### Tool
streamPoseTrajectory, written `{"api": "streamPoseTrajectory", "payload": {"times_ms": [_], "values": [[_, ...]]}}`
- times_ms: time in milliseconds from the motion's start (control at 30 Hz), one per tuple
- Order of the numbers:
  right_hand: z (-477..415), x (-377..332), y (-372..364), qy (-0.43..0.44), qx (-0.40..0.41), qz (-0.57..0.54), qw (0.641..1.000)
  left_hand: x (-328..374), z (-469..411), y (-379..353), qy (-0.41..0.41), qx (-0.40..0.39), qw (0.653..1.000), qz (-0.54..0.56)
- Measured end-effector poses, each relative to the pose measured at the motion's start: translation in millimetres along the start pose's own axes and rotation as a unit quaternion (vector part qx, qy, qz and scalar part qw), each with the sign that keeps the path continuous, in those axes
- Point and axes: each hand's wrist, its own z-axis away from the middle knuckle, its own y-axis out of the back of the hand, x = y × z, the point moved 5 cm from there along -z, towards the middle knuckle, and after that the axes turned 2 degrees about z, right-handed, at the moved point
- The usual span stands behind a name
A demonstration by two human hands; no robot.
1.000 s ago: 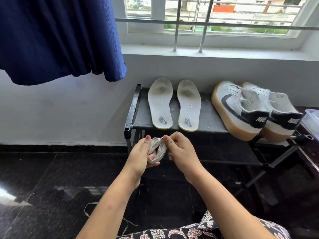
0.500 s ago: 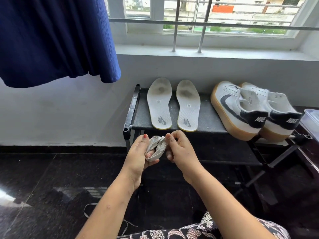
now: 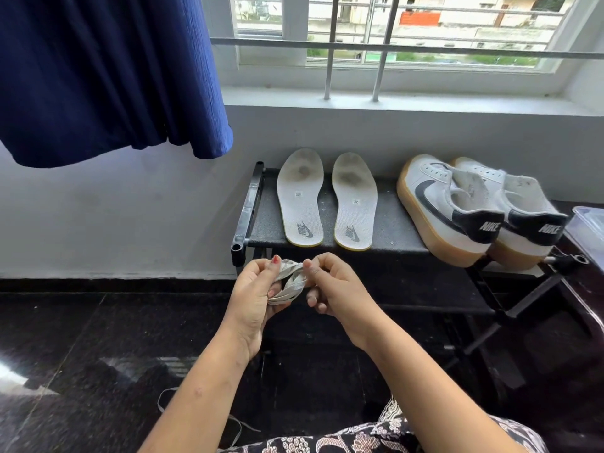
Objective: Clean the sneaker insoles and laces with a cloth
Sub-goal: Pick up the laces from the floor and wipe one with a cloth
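Blue curtain (image 3: 108,76) hangs top left, in front of the white wall (image 3: 114,217); barred window (image 3: 392,31) above the sill. Dark glossy floor (image 3: 81,338) below.

Black rack (image 3: 392,223) stands against the wall; its top shelf carries everything. Sneakers (image 3: 474,210) at the right end: a white pair with gum soles, side by side and touching, heels toward the camera, outer one overhanging the shelf's front edge. Insoles (image 3: 327,197) at the left end: two, flat, face up, parallel, just apart, toes toward the wall, dark wear marks at the forefoot. Clear box corner (image 3: 588,230) at far right edge.

Left hand (image 3: 258,295) and right hand (image 3: 333,286) are in front of the rack's front edge, below the insoles. Lace (image 3: 287,282) is a white bundle of loops held between them. Left fingers are closed round the bundle; right thumb and forefinger pinch its top strand, other fingers curled. Second lace (image 3: 166,403) lies loose on the floor by the left forearm.

Patterned fabric (image 3: 359,439) at the bottom edge.
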Motion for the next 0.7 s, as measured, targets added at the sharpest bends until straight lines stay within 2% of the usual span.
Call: {"api": "streamPoseTrajectory", "payload": {"times_ms": [233, 467, 700], "values": [[-0.5, 0.1, -1.0, 0.001, -0.015, -0.020, 1.000, -1.6, 0.8, -1.6, -0.007, -0.005, 0.997, -0.079], [-1.2, 2.2, -3.8, 0.012, -0.047, 0.036, 0.998, -0.8, 2.2, -5.3, -0.032, -0.029, 0.993, -0.107], [-1.4, 1.8, 0.1, 0.010, -0.021, 0.056, 0.998, -3.5, 1.0, -7.8, -0.044, -0.039, 0.983, -0.172]]}}
